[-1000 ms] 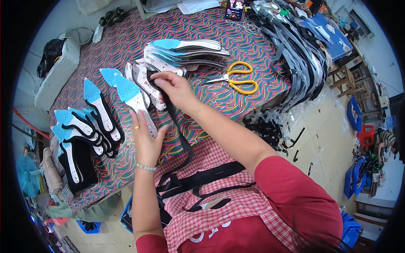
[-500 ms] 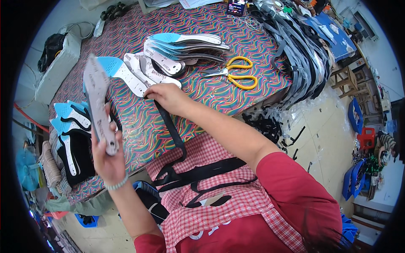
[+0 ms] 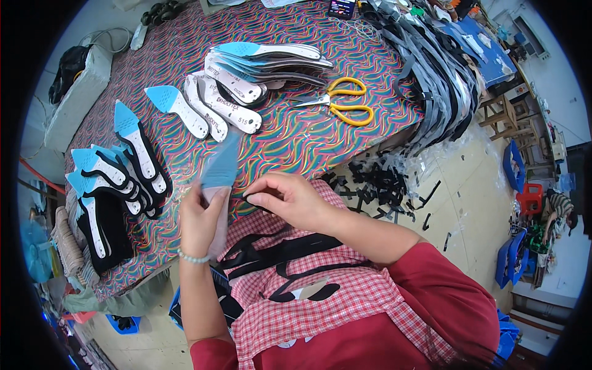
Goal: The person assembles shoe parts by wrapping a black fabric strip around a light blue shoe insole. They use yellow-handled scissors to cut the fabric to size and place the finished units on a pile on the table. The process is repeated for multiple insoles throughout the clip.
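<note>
The counter (image 3: 169, 58) is patterned in wavy colours. A white wall (image 3: 98, 21) rises beyond its far left corner; a blue fan (image 3: 37, 250) stands off its left edge. Past the right edge, pale floor (image 3: 468, 216) tiles reach a wooden stool (image 3: 498, 114), a red stool (image 3: 530, 197) and blue bins (image 3: 505, 262).

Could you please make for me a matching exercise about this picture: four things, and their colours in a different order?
Things
1. Insole in the left hand
2. Strip pinched in the right hand
3. Scissors handles
4. Plastic stool on the floor

Colours
A. Yellow
B. Red
C. Blue at the pointed end, pale elsewhere
D. Black

Pairs: 1-C, 2-D, 3-A, 4-B
</note>
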The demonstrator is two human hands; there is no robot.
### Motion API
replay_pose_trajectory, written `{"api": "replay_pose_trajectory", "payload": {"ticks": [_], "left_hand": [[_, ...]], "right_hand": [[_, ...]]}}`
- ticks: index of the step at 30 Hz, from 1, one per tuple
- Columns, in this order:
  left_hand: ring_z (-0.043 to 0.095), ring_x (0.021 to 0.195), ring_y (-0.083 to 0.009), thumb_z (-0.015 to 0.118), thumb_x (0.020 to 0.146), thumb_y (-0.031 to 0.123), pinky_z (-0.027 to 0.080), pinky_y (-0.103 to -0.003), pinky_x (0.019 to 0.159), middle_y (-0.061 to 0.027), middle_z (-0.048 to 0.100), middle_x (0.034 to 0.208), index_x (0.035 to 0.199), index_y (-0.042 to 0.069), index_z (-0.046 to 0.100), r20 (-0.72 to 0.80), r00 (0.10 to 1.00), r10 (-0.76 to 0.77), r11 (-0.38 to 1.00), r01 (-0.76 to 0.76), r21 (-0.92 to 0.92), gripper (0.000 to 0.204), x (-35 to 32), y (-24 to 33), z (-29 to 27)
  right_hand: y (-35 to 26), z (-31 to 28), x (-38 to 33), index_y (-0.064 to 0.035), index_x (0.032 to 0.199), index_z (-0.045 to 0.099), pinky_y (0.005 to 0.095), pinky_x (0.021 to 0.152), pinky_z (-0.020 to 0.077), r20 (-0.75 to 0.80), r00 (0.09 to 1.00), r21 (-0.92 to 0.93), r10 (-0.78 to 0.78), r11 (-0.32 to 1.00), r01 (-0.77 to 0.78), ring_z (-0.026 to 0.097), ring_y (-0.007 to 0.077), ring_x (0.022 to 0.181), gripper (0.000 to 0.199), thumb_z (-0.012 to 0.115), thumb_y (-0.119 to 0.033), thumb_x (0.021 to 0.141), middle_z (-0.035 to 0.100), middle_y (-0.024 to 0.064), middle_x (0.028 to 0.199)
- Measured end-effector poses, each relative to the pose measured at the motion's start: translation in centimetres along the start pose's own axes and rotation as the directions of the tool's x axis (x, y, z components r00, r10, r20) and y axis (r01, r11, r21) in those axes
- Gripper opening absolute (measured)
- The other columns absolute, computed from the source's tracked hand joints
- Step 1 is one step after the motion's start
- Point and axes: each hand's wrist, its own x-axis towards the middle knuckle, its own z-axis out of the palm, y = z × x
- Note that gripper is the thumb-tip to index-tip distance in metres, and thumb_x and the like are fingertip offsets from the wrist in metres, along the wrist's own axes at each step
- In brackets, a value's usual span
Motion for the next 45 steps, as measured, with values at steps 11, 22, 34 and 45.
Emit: {"api": "replay_pose_trajectory", "payload": {"ticks": [11,22,34,45], "left_hand": [[0.063,0.073,-0.0172,0.059,0.091,0.020,0.052,-0.028,0.067,-0.0102,0.064,0.090,0.126,-0.006,0.048,-0.107,0.990,-0.087,0.512,-0.048,-0.857,0.045,-4.7,3.1,1.3],[0.057,0.102,-0.0143,0.061,0.090,0.011,0.045,-0.031,0.090,-0.0085,0.060,0.114,0.123,-0.001,0.052,-0.198,0.978,-0.060,0.422,-0.155,-0.893,0.036,-4.7,2.8,1.7],[0.061,0.104,-0.0210,0.061,0.089,0.010,0.047,-0.033,0.090,-0.0156,0.059,0.121,0.118,-0.003,0.055,-0.261,0.955,0.138,0.606,-0.290,-0.741,0.032,-5.7,2.5,1.1],[0.062,0.095,-0.0266,0.049,0.096,0.039,0.049,-0.039,0.087,-0.0187,0.063,0.101,0.118,-0.008,0.054,-0.413,0.865,0.286,0.321,-0.492,-0.809,0.052,-4.1,3.1,-0.4]], "right_hand": [[-2.9,0.6,1.8,-0.0007,0.103,0.062,0.0207,0.073,0.0495,0.081,0.985,0.652,0.153,0.739,-0.168,0.060,0.0058,0.082,0.016,0.064,-0.010,0.090,0.065,0.0005,0.090],[-2.3,2.3,2.6,-0.0025,0.099,0.056,0.0177,0.069,0.0481,0.088,0.985,0.552,0.148,0.816,-0.172,0.056,0.0019,0.078,0.018,0.068,-0.009,0.087,0.059,-0.0025,0.087],[-3.8,1.9,1.6,-0.0020,0.091,0.064,0.0292,0.071,0.0483,-0.015,0.975,-0.088,-0.221,0.972,0.219,0.059,0.0170,0.082,0.013,0.069,-0.010,0.082,0.059,0.0069,0.089],[-5.0,3.5,0.3,-0.0014,0.091,0.061,0.0198,0.056,0.0407,0.097,0.993,0.359,0.067,0.928,-0.098,0.052,0.0041,0.067,0.021,0.057,-0.022,0.095,0.056,0.0007,0.079]]}}
